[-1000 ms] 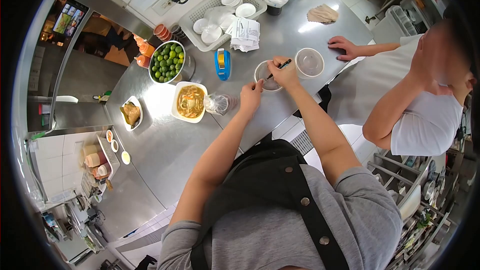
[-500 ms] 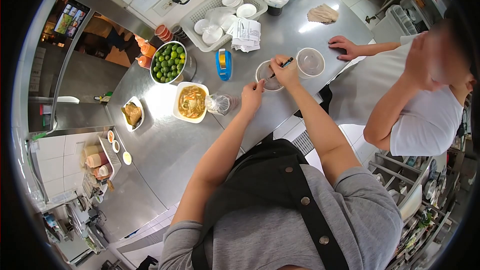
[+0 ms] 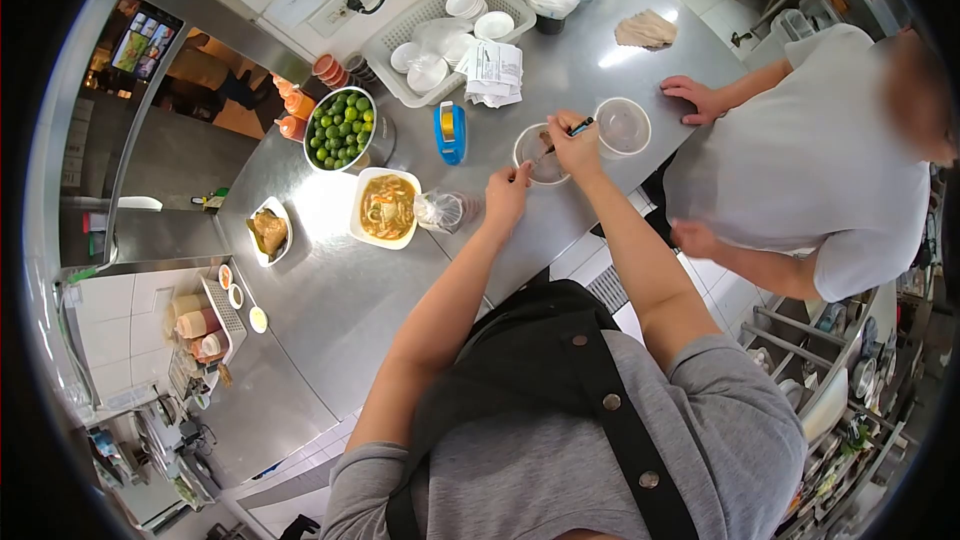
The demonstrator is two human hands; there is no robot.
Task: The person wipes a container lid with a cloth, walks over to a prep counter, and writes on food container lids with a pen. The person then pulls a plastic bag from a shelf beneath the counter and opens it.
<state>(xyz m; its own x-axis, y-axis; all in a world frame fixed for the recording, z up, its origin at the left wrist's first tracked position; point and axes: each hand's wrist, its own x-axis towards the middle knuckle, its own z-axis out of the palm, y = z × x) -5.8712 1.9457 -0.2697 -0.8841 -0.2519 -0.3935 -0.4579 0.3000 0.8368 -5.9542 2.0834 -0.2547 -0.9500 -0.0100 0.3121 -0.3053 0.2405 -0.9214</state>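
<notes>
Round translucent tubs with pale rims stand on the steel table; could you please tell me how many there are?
2: the first tub is partly covered by the right hand; the second tub stands to its right. Others may be hidden.

Curled left fingers (image 3: 511, 179) near curled right fingers (image 3: 563, 136)

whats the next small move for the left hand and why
Probably steady the round tub between the hands by its rim: the right hand holds a pen over that tub, and the left hand is right at its near edge, though whether it touches is hard to tell.
</notes>
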